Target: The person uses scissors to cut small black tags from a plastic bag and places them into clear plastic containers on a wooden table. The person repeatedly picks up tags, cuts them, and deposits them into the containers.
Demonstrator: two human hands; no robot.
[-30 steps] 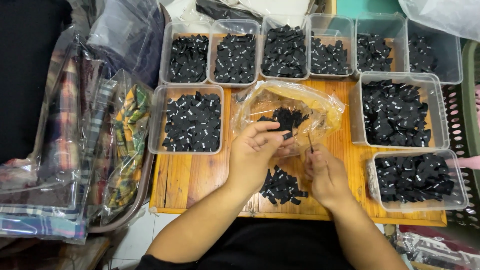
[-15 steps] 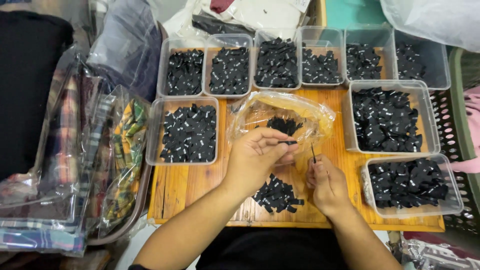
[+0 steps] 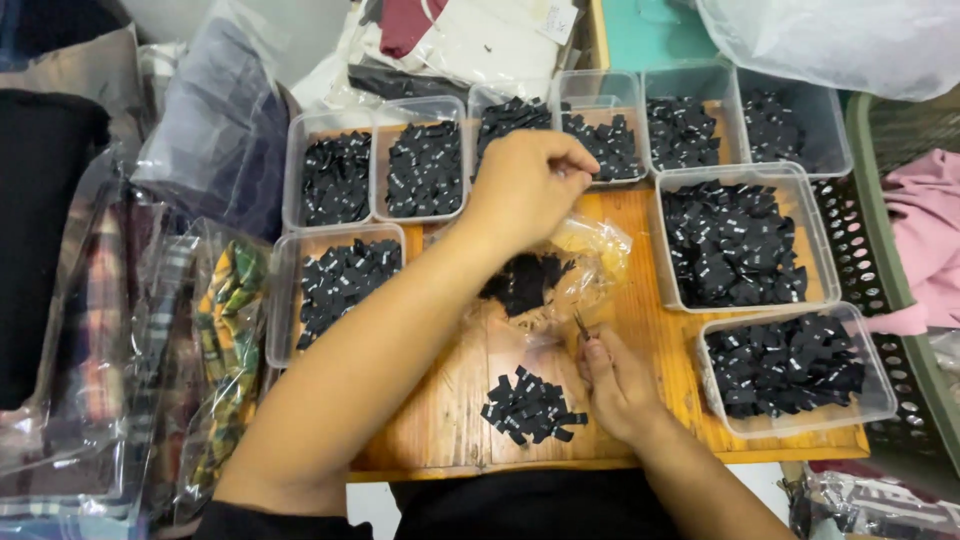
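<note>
My left hand [image 3: 530,185] reaches over the back row of clear tubs. Its fingertips are pinched together above a tub of black labels [image 3: 606,143], seemingly on one small black label that is mostly hidden. My right hand [image 3: 615,385] rests on the wooden table [image 3: 450,400] and grips a thin metal tool [image 3: 580,323] pointing up. A crumpled clear bag [image 3: 585,262] with black labels inside lies between the hands. Just left of my right hand sits a small loose pile of black labels [image 3: 530,408].
Several clear tubs of black labels ring the table, among them a large tub [image 3: 735,240] on the right, one at front right [image 3: 790,368] and one on the left [image 3: 335,285]. Bagged plaid fabric [image 3: 215,330] lies left. A perforated basket [image 3: 890,290] stands at the right.
My left hand has left the clear bag and moved up to the back row of tubs. The right hand stays low by the loose pile. The camera view has shifted closer.
</note>
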